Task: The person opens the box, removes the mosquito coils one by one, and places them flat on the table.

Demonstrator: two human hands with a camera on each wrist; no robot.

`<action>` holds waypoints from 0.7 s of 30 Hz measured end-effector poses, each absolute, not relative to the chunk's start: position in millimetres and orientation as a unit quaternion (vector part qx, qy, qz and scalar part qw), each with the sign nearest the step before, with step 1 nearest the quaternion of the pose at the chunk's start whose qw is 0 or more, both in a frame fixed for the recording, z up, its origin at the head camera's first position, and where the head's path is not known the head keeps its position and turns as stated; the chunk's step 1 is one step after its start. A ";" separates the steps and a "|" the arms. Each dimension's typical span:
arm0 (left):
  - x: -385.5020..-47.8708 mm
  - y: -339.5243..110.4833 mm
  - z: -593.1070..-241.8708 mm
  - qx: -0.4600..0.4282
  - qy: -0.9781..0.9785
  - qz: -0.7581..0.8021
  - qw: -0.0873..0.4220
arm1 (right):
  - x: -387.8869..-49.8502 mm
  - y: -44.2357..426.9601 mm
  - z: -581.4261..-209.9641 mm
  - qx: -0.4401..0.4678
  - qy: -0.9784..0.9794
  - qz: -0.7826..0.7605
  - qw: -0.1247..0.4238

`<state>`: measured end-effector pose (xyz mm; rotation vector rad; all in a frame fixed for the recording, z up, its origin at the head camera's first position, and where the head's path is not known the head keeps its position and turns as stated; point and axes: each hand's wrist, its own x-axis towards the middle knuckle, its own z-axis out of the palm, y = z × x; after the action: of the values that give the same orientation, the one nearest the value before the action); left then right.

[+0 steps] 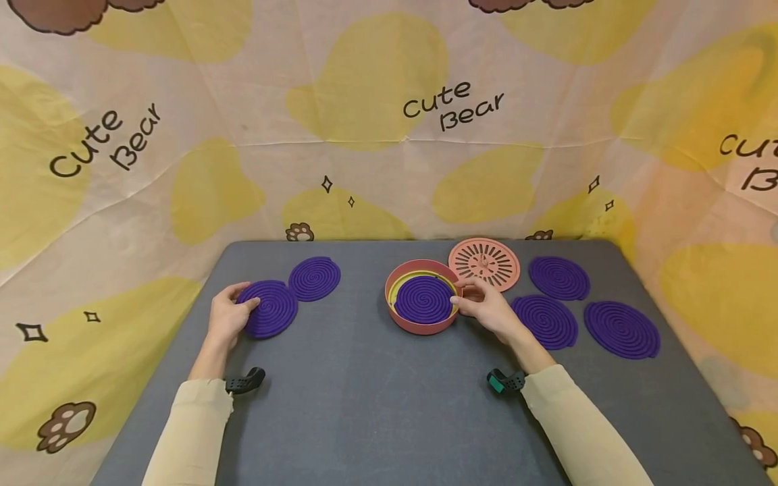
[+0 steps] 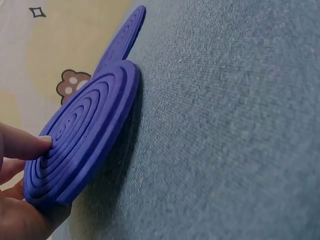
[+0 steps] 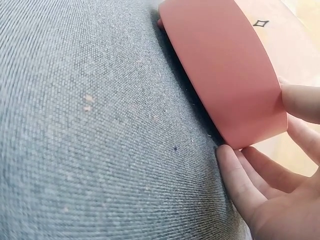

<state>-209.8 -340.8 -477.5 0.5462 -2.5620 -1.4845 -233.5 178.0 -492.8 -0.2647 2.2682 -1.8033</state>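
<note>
My left hand (image 1: 229,314) pinches the edge of a purple spiral coaster (image 1: 271,309), thumb on its ridged top and fingers underneath. In the left wrist view this coaster (image 2: 95,125) is tilted, with a shadow on the cloth below it. Another purple coaster (image 1: 315,279) lies just beyond it. My right hand (image 1: 483,307) holds the right side of a round pink holder (image 1: 423,329), thumb over the rim and fingers against the outer wall. Inside the holder a purple coaster (image 1: 424,300) lies over a yellow one (image 1: 406,279). The right wrist view shows only the holder's outer wall (image 3: 230,65).
A slotted pink lid (image 1: 484,264) lies behind the holder, close to its rim. Several purple coasters (image 1: 622,329) are spread flat on the right of the grey table (image 1: 365,405). A patterned cloth (image 1: 365,101) hangs behind the table.
</note>
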 end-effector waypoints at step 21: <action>-214.2 -347.4 -491.9 0.154 -0.917 -0.352 0.104 | -235.8 177.9 -494.3 -0.098 0.781 -0.607 0.111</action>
<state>-214.2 -347.4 -491.9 0.4529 -2.7060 -1.0382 -235.8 177.9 -494.3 -0.2869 2.2944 -1.7830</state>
